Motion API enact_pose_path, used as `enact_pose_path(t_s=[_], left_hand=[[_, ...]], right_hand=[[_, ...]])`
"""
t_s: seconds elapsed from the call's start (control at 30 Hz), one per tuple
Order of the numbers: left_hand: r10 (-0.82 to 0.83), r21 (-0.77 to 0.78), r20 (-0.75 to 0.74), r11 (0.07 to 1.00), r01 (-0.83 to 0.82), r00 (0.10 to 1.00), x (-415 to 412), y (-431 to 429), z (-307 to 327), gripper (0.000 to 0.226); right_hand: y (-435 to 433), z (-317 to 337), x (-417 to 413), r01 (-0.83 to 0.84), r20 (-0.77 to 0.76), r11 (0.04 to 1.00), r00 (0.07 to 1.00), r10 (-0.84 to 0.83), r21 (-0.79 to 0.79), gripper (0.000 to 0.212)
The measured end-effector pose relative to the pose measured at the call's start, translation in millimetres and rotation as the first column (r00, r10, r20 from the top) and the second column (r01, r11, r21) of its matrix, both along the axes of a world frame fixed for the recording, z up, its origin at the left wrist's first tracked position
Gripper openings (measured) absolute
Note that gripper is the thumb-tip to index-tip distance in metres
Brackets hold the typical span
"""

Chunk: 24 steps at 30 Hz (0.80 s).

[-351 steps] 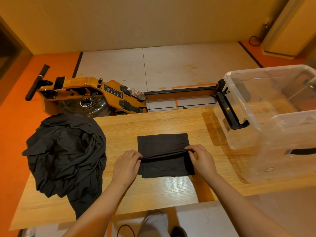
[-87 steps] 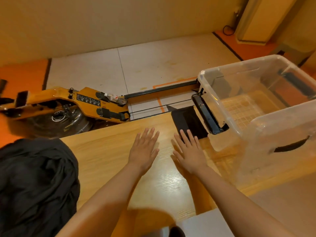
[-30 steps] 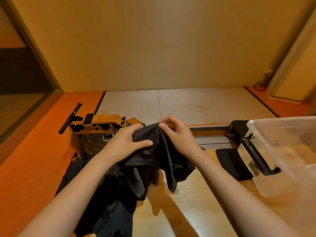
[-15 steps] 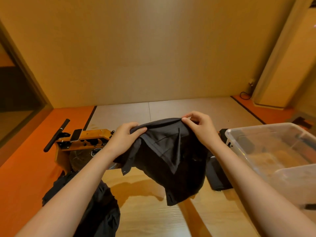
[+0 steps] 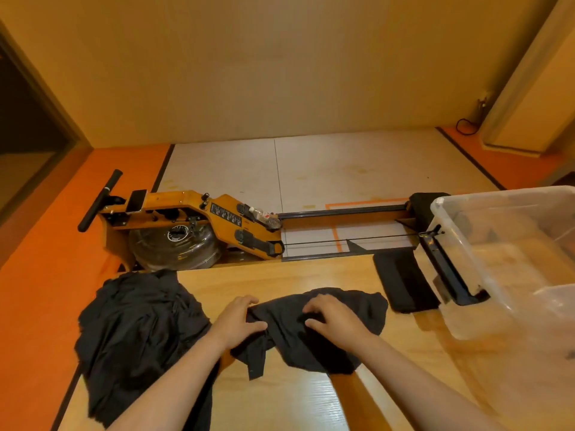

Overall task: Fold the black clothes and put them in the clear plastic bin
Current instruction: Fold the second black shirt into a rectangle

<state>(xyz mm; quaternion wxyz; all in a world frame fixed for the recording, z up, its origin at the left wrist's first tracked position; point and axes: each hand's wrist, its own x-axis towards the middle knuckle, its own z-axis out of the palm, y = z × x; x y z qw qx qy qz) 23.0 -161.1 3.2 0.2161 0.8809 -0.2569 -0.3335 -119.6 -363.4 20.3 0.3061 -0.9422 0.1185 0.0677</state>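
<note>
Looking down on a wooden table (image 5: 280, 399). Near the middle, a crumpled black garment (image 5: 314, 328), lying unfolded with wrinkles and a loose flap hanging toward the near edge. On its left part, the left hand (image 5: 238, 321), palm down, thumb and fingers pinched over a ridge of the cloth. On its middle, the right hand (image 5: 334, 317), palm down, fingers curled and pressing into the fabric; whether any cloth is truly clamped under those fingers cannot be told. Both bare forearms reaching in from the bottom edge. To the left, a heap of black clothes (image 5: 137, 334), rumpled, spilling over the table's left edge and lying just beside the left forearm. To the right of the garment and apart from it, a folded black piece (image 5: 404, 284), flat and rectangular, resting on the table right against the clear plastic bin (image 5: 504, 306). The bin upright on the table's right end, open on top, with a black latch handle (image 5: 448, 272) on the side facing the folded piece; no clothes clearly visible inside. Beyond the table, on the floor, an orange rowing machine (image 5: 199, 225) with a round tank and a long rail running toward the bin.
</note>
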Motion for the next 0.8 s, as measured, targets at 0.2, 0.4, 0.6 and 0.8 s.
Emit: enact_pose_path(t_s=[0.2,0.4,0.6,0.8], left_hand=[[0.148,0.075,0.199,0.983,-0.166,0.969,-28,10,-34,0.065],[0.220,0.077,0.223,0.967,-0.242,0.950,-51,8,-53,0.029],[0.219,-0.103,0.130,0.973,-0.206,0.967,-48,17,-57,0.024],[0.218,-0.209,0.116,0.959,-0.191,0.969,-9,39,-20,0.014]], right_hand=[[45,-39,-6,0.012,-0.109,0.999,0.994,-0.016,-0.030,0.021],[71,-66,-9,0.037,-0.202,0.942,0.973,-0.109,-0.334,0.053],[68,-62,-7,0.115,-0.086,0.945,0.985,-0.148,-0.306,0.016],[9,-27,-1,0.396,-0.041,0.858,0.913,-0.406,0.328,0.010]])
